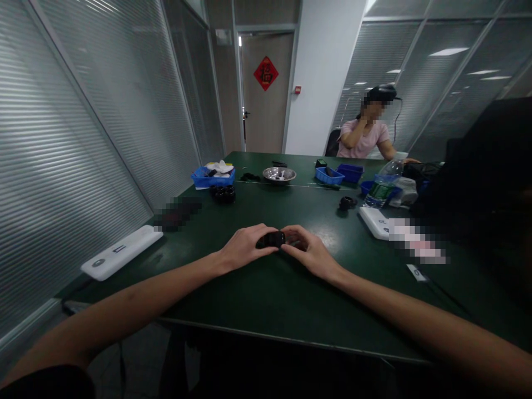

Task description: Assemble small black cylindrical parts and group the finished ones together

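My left hand (249, 246) is closed around a small black rounded part (272, 239), thumb below and fingers above, low over the middle of the green table (257, 299). From the other side my right hand (310, 250) curls its thumb and forefinger about the right end of that same part. Its other fingers are bent, with a gap showing inside the palm. Much of the part lies hidden in my left hand, and its exact kind cannot be made out.
Black parts (223, 193) stand beside a filled blue basket (213, 176). A metal bowl (279, 175) holds small white pieces. Another black part (347, 203) lies right, near a plastic bottle (384, 183). White power banks (122, 252) flank both sides. A person (363, 136) sits across.
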A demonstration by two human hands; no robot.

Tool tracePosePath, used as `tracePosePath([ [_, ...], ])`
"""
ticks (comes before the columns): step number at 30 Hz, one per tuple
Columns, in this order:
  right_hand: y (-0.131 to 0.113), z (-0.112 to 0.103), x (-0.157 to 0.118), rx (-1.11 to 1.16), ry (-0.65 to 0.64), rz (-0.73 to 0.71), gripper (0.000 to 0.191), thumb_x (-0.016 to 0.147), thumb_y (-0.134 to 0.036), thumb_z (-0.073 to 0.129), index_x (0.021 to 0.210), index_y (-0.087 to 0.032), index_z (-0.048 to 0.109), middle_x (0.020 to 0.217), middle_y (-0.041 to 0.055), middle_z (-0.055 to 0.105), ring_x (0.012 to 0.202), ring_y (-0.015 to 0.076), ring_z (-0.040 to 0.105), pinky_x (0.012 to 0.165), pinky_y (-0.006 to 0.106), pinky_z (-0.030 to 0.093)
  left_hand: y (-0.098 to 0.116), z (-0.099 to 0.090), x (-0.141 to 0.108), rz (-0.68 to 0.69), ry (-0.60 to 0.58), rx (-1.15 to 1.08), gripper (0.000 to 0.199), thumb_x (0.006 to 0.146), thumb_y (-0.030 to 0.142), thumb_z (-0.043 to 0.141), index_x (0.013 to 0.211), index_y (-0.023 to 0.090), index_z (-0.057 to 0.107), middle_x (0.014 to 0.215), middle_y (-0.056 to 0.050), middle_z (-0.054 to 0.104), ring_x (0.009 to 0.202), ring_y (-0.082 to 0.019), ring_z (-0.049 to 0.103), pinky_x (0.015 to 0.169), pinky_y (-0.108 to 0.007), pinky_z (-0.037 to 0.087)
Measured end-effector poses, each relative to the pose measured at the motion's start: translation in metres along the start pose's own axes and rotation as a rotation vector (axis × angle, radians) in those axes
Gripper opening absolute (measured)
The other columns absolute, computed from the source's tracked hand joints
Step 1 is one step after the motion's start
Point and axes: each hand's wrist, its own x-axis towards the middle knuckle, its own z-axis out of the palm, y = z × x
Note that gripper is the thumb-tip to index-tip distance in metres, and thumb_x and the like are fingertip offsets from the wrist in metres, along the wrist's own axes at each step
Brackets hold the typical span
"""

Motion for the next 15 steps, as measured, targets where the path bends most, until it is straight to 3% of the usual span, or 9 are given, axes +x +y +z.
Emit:
tracePosePath([
  [6,0.0009,-0.0009,-0.0019,-0.002,0.016,0.012,0.037,0.094,-0.037,0.069,0.129,-0.028,0.06,0.124,0.0059,0.069,0.106,0.0219,0.068,0.089,0.041,0.057,0.0014,0.0018,0.0009,-0.011,0.001,0.002,0.041,0.097,0.042,0.065,0.133,0.024,0.058,0.117,-0.006,0.067,0.103,-0.023,0.067,0.089,-0.036,0.054],
  [11,0.0078,-0.0011,-0.0021,-0.044,0.038,0.06,0.034,0.099,-0.047,0.059,0.125,-0.025,0.062,0.107,0.0044,0.072,0.095,0.0206,0.069,0.085,0.039,0.057,0.0041,0.0024,0.0015,-0.006,0.012,-0.001,0.042,0.097,0.044,0.066,0.132,0.023,0.059,0.117,-0.006,0.066,0.102,-0.022,0.066,0.087,-0.035,0.054],
  [15,0.0061,-0.0013,-0.003,-0.041,0.019,0.042,0.032,0.099,-0.043,0.062,0.126,-0.026,0.062,0.113,0.0048,0.07,0.101,0.0209,0.069,0.088,0.04,0.056,0.0036,0.0022,0.0009,-0.001,0.007,0.004,0.043,0.096,0.045,0.067,0.133,0.023,0.058,0.117,-0.006,0.066,0.102,-0.022,0.066,0.087,-0.035,0.054],
])
